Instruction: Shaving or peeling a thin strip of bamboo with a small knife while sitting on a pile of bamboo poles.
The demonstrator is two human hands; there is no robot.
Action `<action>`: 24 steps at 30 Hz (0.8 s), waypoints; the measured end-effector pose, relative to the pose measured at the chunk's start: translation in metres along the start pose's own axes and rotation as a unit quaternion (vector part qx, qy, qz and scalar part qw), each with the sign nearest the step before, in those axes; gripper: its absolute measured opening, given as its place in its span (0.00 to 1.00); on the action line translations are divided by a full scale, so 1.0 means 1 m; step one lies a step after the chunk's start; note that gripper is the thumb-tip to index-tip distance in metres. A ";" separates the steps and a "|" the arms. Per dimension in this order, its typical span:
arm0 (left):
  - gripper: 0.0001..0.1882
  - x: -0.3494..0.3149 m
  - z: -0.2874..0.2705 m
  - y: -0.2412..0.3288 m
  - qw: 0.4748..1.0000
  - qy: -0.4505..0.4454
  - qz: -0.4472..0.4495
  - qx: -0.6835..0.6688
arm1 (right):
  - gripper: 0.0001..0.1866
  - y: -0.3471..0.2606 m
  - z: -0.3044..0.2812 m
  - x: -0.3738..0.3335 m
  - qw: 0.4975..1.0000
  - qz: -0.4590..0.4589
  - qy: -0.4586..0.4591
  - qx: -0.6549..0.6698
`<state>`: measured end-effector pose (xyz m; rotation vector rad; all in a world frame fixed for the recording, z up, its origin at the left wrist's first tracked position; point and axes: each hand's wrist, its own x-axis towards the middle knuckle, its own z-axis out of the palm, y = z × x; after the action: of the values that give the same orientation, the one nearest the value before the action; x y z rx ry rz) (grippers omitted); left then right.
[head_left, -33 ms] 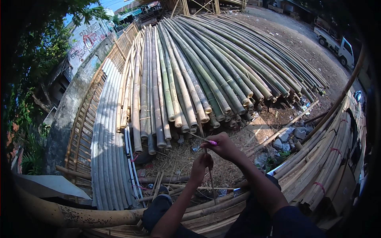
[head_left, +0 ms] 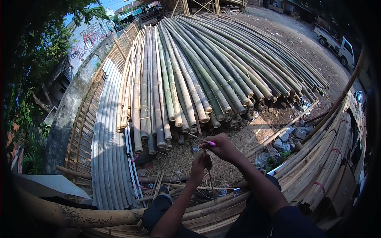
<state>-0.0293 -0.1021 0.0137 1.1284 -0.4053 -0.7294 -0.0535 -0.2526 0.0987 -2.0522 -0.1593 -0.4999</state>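
Note:
My left hand [head_left: 199,168] is closed around a thin bamboo strip [head_left: 212,183], which runs from in front of the stacked poles down past my fist toward my legs. Just above and to the right, my right hand [head_left: 224,146] grips a slim knife [head_left: 197,137] with a bright pink part beside my fingers. The narrow blade points up and left and crosses the strip close above my left fist. My fingers hide the rest of its handle. Whether the blade cuts into the strip, I cannot tell.
Long bamboo poles [head_left: 206,75] lie stacked ahead. Corrugated sheets [head_left: 109,158] and a bamboo fence [head_left: 81,135] stand left. Split bamboo bundles [head_left: 313,166] lie right, near stones [head_left: 283,137]. A thick bamboo pole [head_left: 91,216] crosses the lower left. A white truck [head_left: 345,51] is parked far right.
My right hand and the knife have shifted very slightly left along the strip's upper part. My left hand stays almost in place, still around the strip.

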 end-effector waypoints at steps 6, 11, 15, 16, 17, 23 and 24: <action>0.18 -0.002 -0.001 0.002 0.996 -0.032 -0.001 -0.082 | 0.11 0.008 -0.015 -0.003 0.975 -0.053 0.047 -0.211; 0.20 -0.010 0.006 0.007 0.998 -0.036 0.006 -0.045 | 0.07 0.012 -0.011 -0.004 0.938 -0.138 -0.024 -0.316; 0.20 -0.019 0.011 0.000 1.000 0.002 -0.002 0.023 | 0.10 0.023 -0.004 -0.003 0.928 -0.186 0.003 -0.324; 0.20 -0.022 0.013 -0.002 0.999 0.005 -0.023 0.037 | 0.08 0.024 -0.006 -0.001 0.922 -0.165 0.028 -0.349; 0.20 -0.025 0.015 -0.004 0.998 0.007 -0.045 0.051 | 0.07 0.026 -0.012 0.003 0.915 -0.144 0.052 -0.374; 0.19 -0.048 0.037 -0.040 0.969 -0.133 -0.057 0.198 | 0.15 0.054 -0.089 0.016 0.885 -0.042 0.267 -0.379; 0.19 -0.049 0.041 -0.038 0.981 -0.107 -0.049 0.157 | 0.18 0.059 -0.092 0.014 0.920 0.031 0.322 -0.220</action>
<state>-0.1015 -0.1039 -0.0016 1.3769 -0.6685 -0.8987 -0.0483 -0.3626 0.0977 -2.1874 0.4498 -1.2277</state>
